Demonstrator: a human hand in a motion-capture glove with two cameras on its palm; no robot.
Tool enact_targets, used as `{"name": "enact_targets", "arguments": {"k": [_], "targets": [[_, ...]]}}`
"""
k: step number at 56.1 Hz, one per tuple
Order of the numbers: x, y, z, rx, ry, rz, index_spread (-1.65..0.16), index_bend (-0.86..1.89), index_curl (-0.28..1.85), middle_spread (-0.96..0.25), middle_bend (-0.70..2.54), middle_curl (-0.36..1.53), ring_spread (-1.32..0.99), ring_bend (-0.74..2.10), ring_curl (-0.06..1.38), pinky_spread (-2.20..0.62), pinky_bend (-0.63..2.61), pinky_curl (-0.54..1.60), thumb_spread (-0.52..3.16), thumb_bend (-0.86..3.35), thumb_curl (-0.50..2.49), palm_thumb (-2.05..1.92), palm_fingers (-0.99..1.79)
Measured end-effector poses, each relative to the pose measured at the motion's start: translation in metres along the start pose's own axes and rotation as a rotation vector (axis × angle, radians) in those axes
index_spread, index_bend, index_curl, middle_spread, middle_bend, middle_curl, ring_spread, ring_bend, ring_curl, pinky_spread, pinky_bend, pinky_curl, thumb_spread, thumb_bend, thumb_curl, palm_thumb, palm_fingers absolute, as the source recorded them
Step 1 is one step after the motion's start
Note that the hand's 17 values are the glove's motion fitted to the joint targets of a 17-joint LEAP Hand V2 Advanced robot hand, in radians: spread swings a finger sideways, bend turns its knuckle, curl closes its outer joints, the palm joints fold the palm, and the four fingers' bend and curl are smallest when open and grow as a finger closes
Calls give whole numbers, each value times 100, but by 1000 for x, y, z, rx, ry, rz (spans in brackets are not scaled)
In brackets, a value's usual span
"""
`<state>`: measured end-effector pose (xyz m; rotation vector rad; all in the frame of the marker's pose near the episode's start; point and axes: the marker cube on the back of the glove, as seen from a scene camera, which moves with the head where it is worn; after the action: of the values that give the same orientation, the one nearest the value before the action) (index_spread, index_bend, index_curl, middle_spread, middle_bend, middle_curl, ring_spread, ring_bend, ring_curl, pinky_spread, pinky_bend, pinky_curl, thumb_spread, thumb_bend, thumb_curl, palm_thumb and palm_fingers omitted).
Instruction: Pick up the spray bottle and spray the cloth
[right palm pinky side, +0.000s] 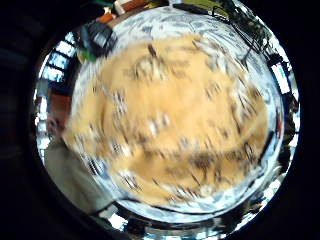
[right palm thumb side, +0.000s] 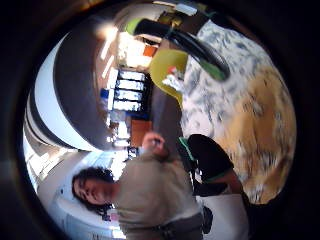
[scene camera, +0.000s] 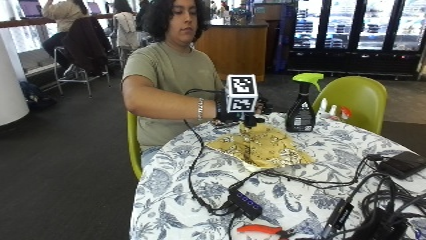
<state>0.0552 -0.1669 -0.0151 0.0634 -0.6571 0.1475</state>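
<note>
From the outside view, nearest at about five to six o'clock, a small black hub (scene camera: 244, 204) and a tool with orange-red handles (scene camera: 261, 230) lie among cables on the blue-and-white floral tablecloth (scene camera: 170, 187), with a black box (scene camera: 403, 164) out at four o'clock; these sit at the table's edge, away from the working patch.

At the table's middle lies the yellow patterned cloth (scene camera: 263, 146), spread roughly flat with a raised fold at its far side, which leaves a broad face open to a spray. The little-finger palm view is filled by this cloth (right palm pinky side: 175, 120), so the palm faces down over it and close to it.

Just beyond, at about eleven o'clock of the cloth, the gloved right hand (scene camera: 226, 114) hovers above the cloth's far edge, forearm held level across the body. Whether its fingers are apart or together I cannot tell; the marker block hides them.

Farther, at one o'clock from the cloth, stands the spray bottle (scene camera: 301, 107), upright, dark-bodied with a green trigger head (right palm thumb side: 165, 31), near the cloth but not touching it, and apart from the hand. It is not yet picked up; the hand would need to travel rightward to it. Behind it is a green chair (scene camera: 356, 100).
</note>
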Motion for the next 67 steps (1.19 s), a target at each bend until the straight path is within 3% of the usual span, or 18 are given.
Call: {"name": "enact_targets", "arguments": {"k": [14, 29, 67], "targets": [[1, 106, -6, -98, 332, -99, -41, 14, 34, -14, 20, 37, -18, 24, 31, 16, 28, 34, 107, -2, 45, 65, 14], [-23, 164, -1, -43, 492, -155, -43, 13, 29, -14, 21, 36, -20, 25, 31, 10, 24, 33, 109, -2, 40, 66, 10], [-11, 175, 9, -50, 549, -124, -45, 14, 23, -11, 22, 35, -17, 30, 31, 11, 25, 35, 111, -2, 35, 69, 8]]}}
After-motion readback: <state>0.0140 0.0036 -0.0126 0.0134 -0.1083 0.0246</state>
